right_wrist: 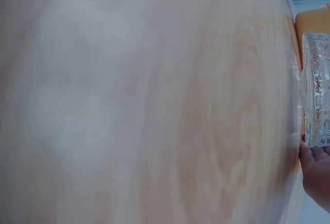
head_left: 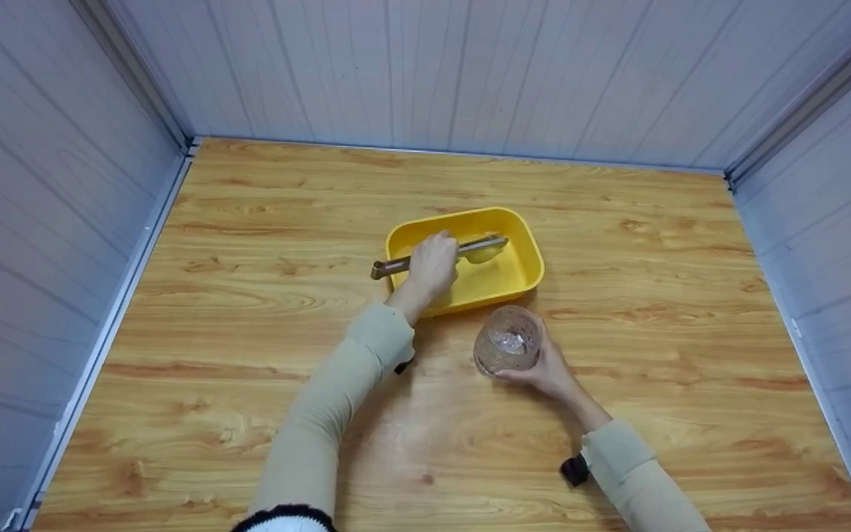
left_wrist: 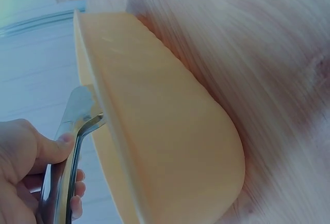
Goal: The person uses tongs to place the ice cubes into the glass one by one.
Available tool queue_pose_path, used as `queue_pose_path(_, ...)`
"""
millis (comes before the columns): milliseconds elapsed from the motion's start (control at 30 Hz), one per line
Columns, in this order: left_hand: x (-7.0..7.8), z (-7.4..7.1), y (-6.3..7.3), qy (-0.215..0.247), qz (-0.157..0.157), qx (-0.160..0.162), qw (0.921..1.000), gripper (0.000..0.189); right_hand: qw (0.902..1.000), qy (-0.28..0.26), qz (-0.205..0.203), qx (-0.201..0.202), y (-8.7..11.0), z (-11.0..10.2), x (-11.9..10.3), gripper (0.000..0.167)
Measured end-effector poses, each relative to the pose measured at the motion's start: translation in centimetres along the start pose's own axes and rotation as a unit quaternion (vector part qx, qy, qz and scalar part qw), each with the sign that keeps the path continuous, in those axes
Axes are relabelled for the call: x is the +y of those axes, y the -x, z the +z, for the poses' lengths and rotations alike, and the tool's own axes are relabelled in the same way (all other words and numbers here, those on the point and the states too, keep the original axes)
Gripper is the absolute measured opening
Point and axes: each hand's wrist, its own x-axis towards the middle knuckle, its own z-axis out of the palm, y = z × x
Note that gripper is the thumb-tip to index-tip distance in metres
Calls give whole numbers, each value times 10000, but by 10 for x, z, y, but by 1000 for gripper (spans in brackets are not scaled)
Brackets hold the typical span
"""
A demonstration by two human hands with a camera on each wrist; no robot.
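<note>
My left hand (head_left: 433,264) grips a pair of metal tongs (head_left: 400,266) over the yellow plastic tub (head_left: 531,258), fingers curled round the arms. At the tongs' far end, inside the tub, is a pale yellow rounded piece (head_left: 483,254); its kind is unclear. In the left wrist view the thumb presses on the tongs (left_wrist: 75,146) beside the tub's wall (left_wrist: 170,126). My right hand (head_left: 546,369) holds a clear textured glass (head_left: 510,340) by its side, just in front of the tub. The right wrist view catches the glass (right_wrist: 316,90) at its edge, fingers beneath it.
A wood-grain tabletop (head_left: 285,244) lies under everything. White panel walls (head_left: 425,74) enclose it at the back, left and right. A small black object (head_left: 575,470) sits at the right cuff.
</note>
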Motion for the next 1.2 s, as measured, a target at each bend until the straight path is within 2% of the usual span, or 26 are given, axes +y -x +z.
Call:
queue_pose_path(400,6,-11,23,375,384,419,9977,8,9999,-155,-40,-22,2,0,1,97)
queue_pose_path(700,10,-22,42,566,617,567,9949,6,10000,-83,15,37,2,1,0,96)
queue_pose_path(800,11,-25,48,602,698,637,9937,6,9999,-90,-40,74,-1,1,15,98)
queue_pose_path(933,12,-31,55,666,822,625,9924,5,9999,-123,-70,93,-4,2,33,101)
queue_pose_path(1000,13,-34,58,706,879,592,9919,5,9998,-197,-19,82,-5,1,32,102)
queue_pose_path(1200,15,-38,67,767,1003,431,9911,5,9986,-230,-433,180,-5,2,35,98)
